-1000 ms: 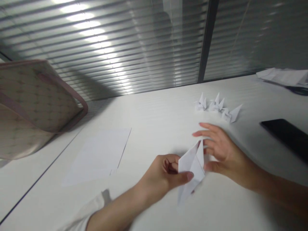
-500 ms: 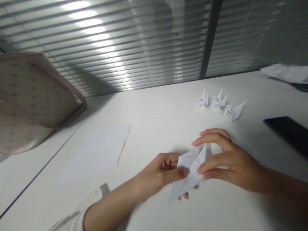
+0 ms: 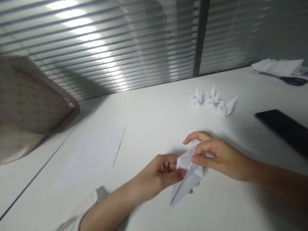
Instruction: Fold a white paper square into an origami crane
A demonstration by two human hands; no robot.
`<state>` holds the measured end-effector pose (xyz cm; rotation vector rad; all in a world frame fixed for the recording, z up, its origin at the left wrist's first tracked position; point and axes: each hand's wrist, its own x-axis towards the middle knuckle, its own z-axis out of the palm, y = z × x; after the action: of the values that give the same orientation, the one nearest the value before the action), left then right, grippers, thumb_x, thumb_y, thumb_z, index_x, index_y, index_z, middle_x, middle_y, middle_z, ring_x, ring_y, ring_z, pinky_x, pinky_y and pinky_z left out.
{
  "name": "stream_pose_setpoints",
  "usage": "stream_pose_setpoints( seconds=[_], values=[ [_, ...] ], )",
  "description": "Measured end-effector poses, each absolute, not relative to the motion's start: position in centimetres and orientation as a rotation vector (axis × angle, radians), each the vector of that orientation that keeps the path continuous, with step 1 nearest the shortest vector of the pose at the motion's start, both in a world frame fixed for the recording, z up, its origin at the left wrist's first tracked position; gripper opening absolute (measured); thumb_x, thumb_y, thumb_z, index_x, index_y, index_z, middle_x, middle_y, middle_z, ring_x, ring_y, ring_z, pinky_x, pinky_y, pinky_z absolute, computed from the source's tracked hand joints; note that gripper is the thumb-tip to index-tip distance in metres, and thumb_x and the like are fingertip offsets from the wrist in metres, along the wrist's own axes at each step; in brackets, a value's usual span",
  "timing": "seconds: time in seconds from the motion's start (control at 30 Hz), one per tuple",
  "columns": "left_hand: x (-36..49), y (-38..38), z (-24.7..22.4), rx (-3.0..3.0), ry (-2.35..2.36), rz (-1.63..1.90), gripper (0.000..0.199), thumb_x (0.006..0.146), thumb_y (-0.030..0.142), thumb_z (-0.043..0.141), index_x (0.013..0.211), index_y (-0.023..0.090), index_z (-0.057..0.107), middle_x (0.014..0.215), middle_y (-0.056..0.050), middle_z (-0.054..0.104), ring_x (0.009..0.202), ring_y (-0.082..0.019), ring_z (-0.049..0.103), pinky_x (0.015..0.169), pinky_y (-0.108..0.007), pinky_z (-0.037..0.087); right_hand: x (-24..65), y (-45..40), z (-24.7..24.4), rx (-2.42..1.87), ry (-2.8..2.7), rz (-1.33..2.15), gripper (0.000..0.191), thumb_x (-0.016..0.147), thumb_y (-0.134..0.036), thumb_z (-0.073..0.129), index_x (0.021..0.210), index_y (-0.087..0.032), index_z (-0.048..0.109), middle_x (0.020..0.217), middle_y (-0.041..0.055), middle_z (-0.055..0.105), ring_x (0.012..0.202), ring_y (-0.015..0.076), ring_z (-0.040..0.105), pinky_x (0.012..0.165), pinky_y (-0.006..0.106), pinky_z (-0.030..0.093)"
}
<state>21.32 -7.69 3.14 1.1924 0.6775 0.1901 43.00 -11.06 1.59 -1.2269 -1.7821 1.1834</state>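
A partly folded sheet of white origami paper (image 3: pixel 187 183) is held above the table between both hands. My left hand (image 3: pixel 166 171) is closed on its left side, thumb on top and fingers underneath. At the paper's upper right, my right hand (image 3: pixel 214 155) pinches a folded edge with thumb and a finger, while another finger stretches out over the far side. The paper has a long pointed lower end and creased flaps. Beyond the hands, three white paper cranes (image 3: pixel 211 98) stand close together on the table.
Flat white paper (image 3: pixel 93 154) lies on the white table (image 3: pixel 149 118) at left. A patterned bag (image 3: pixel 31 106) stands at far left. To the right is a black phone (image 3: pixel 284 128). Scissors (image 3: pixel 292 81) and folded papers (image 3: pixel 276 66) lie at back right, near the window blinds (image 3: pixel 96 48).
My right hand has shifted left and inward over the paper, pinching its upper part. A flap has been turned, so the lower end now looks narrower. The view has moved slightly.
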Motion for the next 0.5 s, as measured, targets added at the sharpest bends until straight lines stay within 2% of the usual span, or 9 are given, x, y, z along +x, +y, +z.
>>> stream_pose_setpoints(
  seconds=[0.27,0.37,0.5],
  values=[
    [21.5,-7.9,3.8,1.149,0.663,0.198,0.021,0.083,0.031,0.071,0.089,0.012,0.066,0.081,-0.007,0.068,0.075,-0.017,0.065,0.069,-0.025,0.046,43.0,-10.9,1.2,-1.266,-1.798,1.117,0.023,0.084,-0.04,0.067,0.069,-0.022,0.07,0.119,0.0061,0.058,0.117,0.0235,0.051,0.104,0.043,0.035],
    [21.6,-7.9,3.7,1.097,0.646,0.197,0.022,0.081,0.026,0.074,0.096,0.012,0.064,0.085,-0.006,0.067,0.077,-0.015,0.063,0.072,-0.025,0.045,43.3,-10.9,0.8,-1.22,-1.893,0.913,0.022,0.085,-0.038,0.065,0.071,-0.023,0.069,0.119,0.0064,0.059,0.116,0.0247,0.051,0.101,0.045,0.039],
    [21.5,-8.0,2.8,1.188,0.699,0.353,0.039,0.08,0.024,0.075,0.114,0.015,0.057,0.092,-0.006,0.067,0.084,-0.016,0.062,0.074,-0.026,0.046,43.8,-10.9,0.4,-1.019,-2.065,0.412,0.018,0.089,-0.028,0.062,0.072,-0.022,0.065,0.112,0.0075,0.061,0.117,0.0256,0.049,0.099,0.045,0.039]
  ],
)
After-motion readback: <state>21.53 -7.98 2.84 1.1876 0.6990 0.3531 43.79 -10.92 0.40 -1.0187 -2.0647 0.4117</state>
